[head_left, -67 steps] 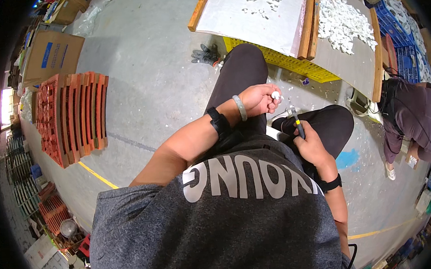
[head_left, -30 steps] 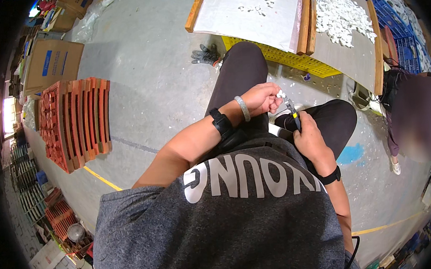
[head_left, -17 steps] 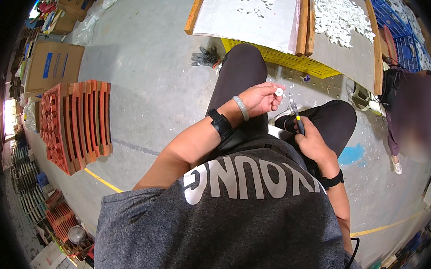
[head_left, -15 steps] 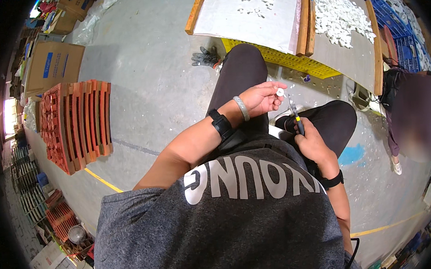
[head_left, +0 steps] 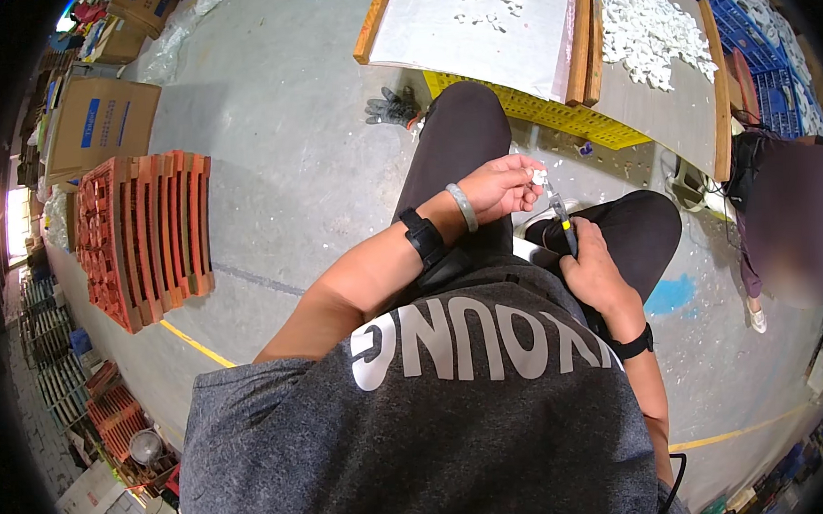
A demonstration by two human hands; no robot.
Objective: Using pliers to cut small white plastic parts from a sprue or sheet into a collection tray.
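My left hand (head_left: 501,185) pinches a small white piece (head_left: 538,176) at its fingertips, just above my lap, while my right hand (head_left: 589,270) is closed around a thin yellow-handled tool (head_left: 560,218) pointing at it; the piece looks light, stiff and brittle, best held by its edges.

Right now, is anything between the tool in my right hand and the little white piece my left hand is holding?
Nothing visible. The left hand pinches the small white piece at its fingertips, and the thin tool in the right hand points up at it, its tip just below the piece. Whether they touch is too small to tell.
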